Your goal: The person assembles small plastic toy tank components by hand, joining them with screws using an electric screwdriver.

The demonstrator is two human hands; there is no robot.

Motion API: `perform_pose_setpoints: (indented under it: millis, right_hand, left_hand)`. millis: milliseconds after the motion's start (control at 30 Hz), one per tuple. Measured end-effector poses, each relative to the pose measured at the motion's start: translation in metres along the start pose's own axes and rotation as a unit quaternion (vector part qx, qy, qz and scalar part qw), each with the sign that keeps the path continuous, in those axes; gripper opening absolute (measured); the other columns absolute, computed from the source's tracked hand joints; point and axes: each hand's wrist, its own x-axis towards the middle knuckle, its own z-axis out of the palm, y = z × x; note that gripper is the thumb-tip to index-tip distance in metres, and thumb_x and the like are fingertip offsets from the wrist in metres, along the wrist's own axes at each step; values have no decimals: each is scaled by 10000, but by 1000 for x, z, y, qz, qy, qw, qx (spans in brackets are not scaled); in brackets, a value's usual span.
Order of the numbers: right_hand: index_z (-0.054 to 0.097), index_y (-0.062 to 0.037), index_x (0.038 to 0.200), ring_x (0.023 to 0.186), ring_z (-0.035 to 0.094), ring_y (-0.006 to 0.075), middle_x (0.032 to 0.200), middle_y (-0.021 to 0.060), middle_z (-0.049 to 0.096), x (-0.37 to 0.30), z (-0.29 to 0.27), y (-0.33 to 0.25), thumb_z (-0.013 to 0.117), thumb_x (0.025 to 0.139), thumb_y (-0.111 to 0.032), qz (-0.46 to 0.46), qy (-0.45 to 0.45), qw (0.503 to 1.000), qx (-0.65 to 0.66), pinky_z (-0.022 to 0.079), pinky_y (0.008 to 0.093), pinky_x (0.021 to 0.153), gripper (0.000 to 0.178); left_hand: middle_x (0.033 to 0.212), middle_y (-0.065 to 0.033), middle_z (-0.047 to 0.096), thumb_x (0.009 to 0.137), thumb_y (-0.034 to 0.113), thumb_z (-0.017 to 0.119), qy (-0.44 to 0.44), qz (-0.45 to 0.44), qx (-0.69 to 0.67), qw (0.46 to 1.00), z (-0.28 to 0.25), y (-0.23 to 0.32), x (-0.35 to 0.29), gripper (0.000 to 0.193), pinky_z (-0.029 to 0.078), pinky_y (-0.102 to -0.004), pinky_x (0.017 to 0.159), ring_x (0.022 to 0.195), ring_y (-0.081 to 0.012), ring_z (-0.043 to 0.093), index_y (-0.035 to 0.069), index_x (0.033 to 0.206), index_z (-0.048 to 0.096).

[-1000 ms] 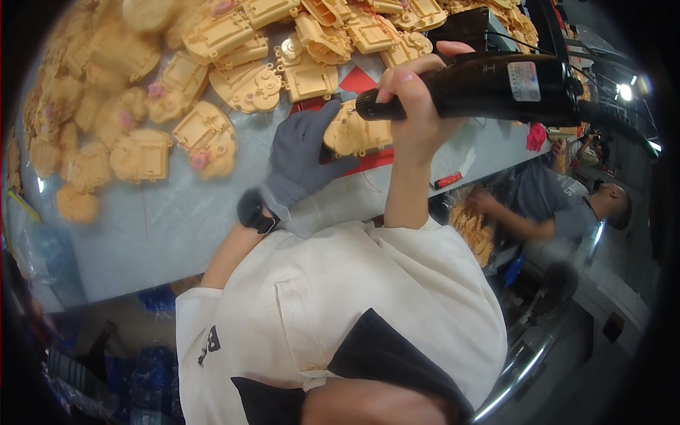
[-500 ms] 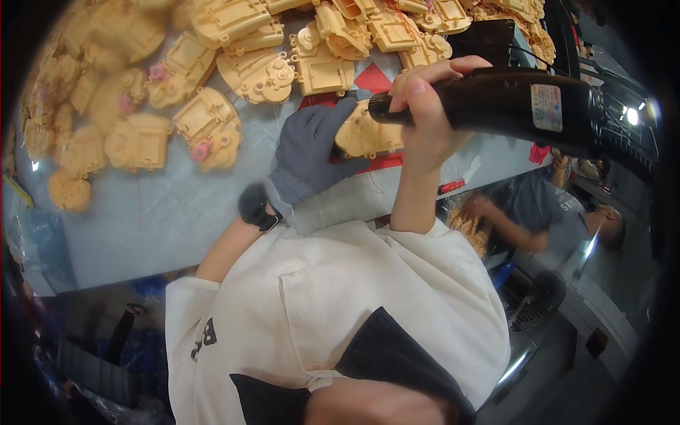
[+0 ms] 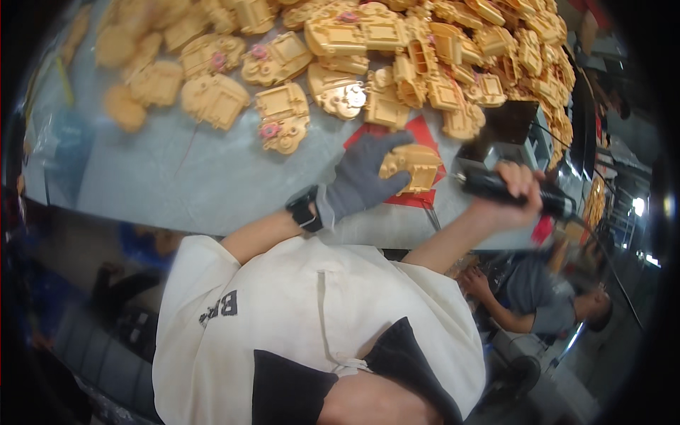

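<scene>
Left hand (image 3: 360, 177) gripping yellow plastic housing (image 3: 418, 170) on red sheet (image 3: 428, 130), right hand (image 3: 517, 190) clenched round black electric screwdriver (image 3: 487, 185), bit (image 3: 460, 178) clear; likely between screwdriving passes, next move needs housing steady, bit lined up.

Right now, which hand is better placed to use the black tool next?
Probably the right hand: it grips the black tool, which points toward the yellow part without touching it. The gloved left hand holds that part.
</scene>
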Motion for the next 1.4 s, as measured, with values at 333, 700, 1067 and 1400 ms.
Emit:
perform_pose_setpoints:
  millis: [333, 700, 1067, 1400]
  right_hand:
    - [505, -30, 1017, 568, 401, 104, 674, -3, 398, -26, -40, -43, 515, 806, -86, -43, 54, 988, -135, 376, 271, 616, 218]
    - [514, -68, 1044, 567, 393, 129, 667, 14, 400, -36, -42, -12, 500, 814, -91, 25, 76, 990, -116, 367, 304, 626, 231]
    - [514, -85, 1045, 574, 396, 138, 655, 21, 404, -63, -73, -64, 496, 798, -64, -85, 226, 950, -197, 364, 308, 623, 248]
    - [491, -94, 1084, 573, 422, 151, 672, 31, 422, -59, -70, -57, 509, 796, -62, -72, 213, 958, -177, 382, 331, 639, 290]
  left_hand:
    - [1135, -159, 565, 792, 195, 583, 325, -356, 109, 869, -231, -86, -324, 461, 434, -371, 877, 1030, -262, 553, -29, 1189, 510]
    - [1247, -144, 463, 707, 398, 703, 63, 17, 443, 894, -96, -16, -25, 690, 354, -405, 969, 1147, -313, 444, 113, 1284, 455]
    - [1207, -139, 522, 754, 102, 605, 135, -27, -191, 972, -81, 3, -25, 578, 439, -320, 907, 1070, -215, 532, -3, 1292, 423]
    - [1066, -158, 588, 841, 126, 497, -62, 74, 179, 979, -3, 21, 34, 334, 445, -301, 845, 955, -244, 582, 34, 1157, 548]
